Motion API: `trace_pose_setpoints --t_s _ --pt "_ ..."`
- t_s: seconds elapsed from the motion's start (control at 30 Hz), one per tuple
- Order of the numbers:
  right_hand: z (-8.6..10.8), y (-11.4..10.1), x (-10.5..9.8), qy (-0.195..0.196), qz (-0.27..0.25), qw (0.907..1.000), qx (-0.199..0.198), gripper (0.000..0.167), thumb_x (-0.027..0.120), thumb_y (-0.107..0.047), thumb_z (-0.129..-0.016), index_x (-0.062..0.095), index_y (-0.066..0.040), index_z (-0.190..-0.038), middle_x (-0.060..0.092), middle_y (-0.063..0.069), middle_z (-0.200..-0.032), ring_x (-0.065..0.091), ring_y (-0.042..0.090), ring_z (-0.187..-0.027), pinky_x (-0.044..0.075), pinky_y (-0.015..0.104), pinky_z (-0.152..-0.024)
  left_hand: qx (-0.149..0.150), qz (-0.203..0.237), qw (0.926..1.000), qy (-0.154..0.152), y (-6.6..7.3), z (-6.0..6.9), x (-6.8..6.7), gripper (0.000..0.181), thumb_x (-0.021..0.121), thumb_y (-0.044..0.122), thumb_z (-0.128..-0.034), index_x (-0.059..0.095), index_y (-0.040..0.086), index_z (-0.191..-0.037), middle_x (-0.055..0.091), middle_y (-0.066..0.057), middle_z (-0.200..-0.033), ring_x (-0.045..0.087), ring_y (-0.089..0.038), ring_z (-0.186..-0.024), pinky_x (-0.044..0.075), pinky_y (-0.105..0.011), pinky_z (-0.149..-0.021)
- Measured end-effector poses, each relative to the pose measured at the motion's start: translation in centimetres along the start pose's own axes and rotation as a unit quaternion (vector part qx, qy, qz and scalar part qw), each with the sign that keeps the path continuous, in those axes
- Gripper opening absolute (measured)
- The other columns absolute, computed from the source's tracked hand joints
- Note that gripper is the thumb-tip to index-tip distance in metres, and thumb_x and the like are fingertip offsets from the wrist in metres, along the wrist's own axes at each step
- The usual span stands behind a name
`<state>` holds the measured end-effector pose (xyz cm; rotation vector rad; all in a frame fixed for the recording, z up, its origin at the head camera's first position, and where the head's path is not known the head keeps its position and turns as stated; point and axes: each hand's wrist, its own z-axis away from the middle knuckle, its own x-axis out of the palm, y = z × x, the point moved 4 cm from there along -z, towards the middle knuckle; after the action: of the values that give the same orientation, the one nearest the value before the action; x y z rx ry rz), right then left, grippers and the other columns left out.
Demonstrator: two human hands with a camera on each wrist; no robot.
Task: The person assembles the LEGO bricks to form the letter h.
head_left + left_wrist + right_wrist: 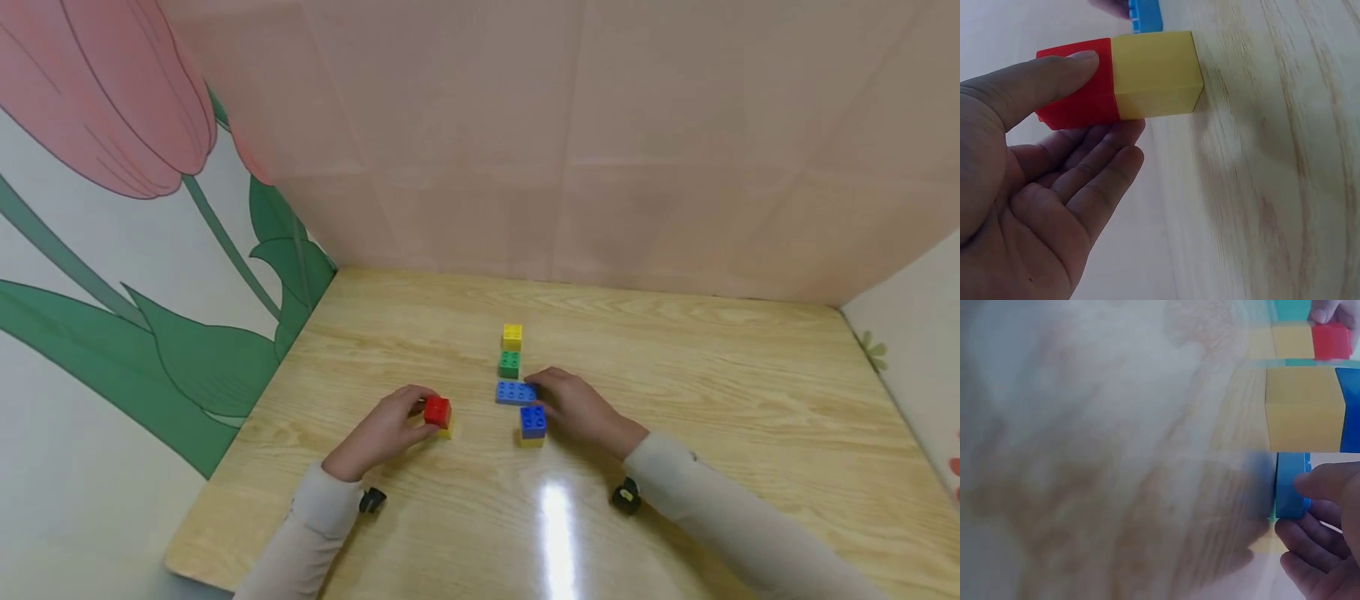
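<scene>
My left hand (384, 431) pinches a red toy brick (437, 411) between thumb and fingers. That brick sits on top of a yellow brick (1157, 75), which stands on the table. Across from it, my right hand (583, 408) pinches the right end of a light blue eight-stud brick (514, 392), the thumb (1325, 481) lying on its side. Just nearer than the light blue brick stands a dark blue brick (533, 421) stacked on another yellow brick (1305, 409); the right hand is close beside this stack.
Beyond the light blue brick, a green brick (509, 364) and a small yellow brick (512, 336) stand in line toward the back. The wooden table (712, 400) meets a pink covering (465, 217) behind and a flower-painted wall (225, 350) at left.
</scene>
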<state>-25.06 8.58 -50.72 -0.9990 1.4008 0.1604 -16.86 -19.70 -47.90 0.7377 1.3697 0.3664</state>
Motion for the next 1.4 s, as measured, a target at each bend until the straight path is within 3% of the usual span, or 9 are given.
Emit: trace_pose_setpoints --t_s 0.17,0.47,0.73,0.93,1.13,1.4 --pt "0.6 -0.1 -1.0 0.01 0.016 0.9998 0.003 0.036 0.068 -0.019 -0.093 0.062 -0.006 -0.126 0.063 0.006 -0.118 0.061 0.02 -0.107 0.052 0.038 -0.091 0.009 0.002 0.9999 -0.008 0.2 -0.4 0.3 0.042 0.077 0.016 -0.0853 0.058 0.006 -0.121 0.06 -0.004 -0.116 0.06 -0.02 -0.11 0.051 -0.034 -0.093" --pt "2.0 -0.9 -3.6 0.044 -0.031 0.9985 0.011 0.037 0.068 -0.021 -0.093 0.062 -0.008 -0.127 0.064 0.001 -0.117 0.062 0.018 -0.105 0.053 0.039 -0.088 0.002 0.018 0.9995 -0.027 0.7 -1.8 0.9 0.039 0.077 0.02 -0.0859 0.059 0.012 -0.12 0.06 0.0 -0.115 0.06 -0.019 -0.112 0.05 -0.035 -0.094" --pt "3.9 -1.3 -5.9 0.073 -0.023 0.997 0.009 0.039 0.07 -0.021 -0.092 0.062 -0.009 -0.128 0.063 -0.001 -0.119 0.062 0.016 -0.105 0.054 0.038 -0.087 0.009 0.011 0.9986 -0.051 1.3 -3.1 1.2 0.04 0.076 0.024 -0.0866 0.059 0.011 -0.121 0.061 0.0 -0.117 0.06 -0.019 -0.112 0.05 -0.035 -0.094" --pt "4.9 -1.6 -6.7 0.089 -0.024 0.9958 0.003 0.04 0.07 -0.02 -0.091 0.061 -0.009 -0.129 0.063 0.0 -0.12 0.062 0.017 -0.105 0.054 0.038 -0.087 0.009 0.011 0.9978 -0.065 1.7 -4.1 1.5 0.041 0.076 0.026 -0.0869 0.059 0.012 -0.122 0.061 0.001 -0.119 0.059 -0.018 -0.113 0.048 -0.036 -0.096" --pt "5.8 -1.9 -7.5 0.111 -0.023 0.9936 0.002 0.041 0.072 -0.019 -0.09 0.061 -0.013 -0.129 0.062 -0.002 -0.122 0.061 0.016 -0.106 0.054 0.039 -0.086 0.028 0.01 0.9961 -0.083 2.3 -5.1 2.1 0.039 0.075 0.028 -0.0872 0.06 0.014 -0.121 0.062 0.003 -0.117 0.06 -0.015 -0.11 0.05 -0.034 -0.094" --pt "6.6 -2.0 -8.0 0.121 -0.019 0.9925 0.004 0.039 0.072 -0.02 -0.09 0.062 -0.011 -0.127 0.062 -0.001 -0.122 0.061 0.017 -0.107 0.054 0.039 -0.086 0.017 -0.002 0.9913 -0.131 3.5 -5.9 2.4 0.037 0.077 0.027 -0.0857 0.062 0.017 -0.118 0.063 0.007 -0.111 0.06 -0.013 -0.104 0.052 -0.033 -0.089"
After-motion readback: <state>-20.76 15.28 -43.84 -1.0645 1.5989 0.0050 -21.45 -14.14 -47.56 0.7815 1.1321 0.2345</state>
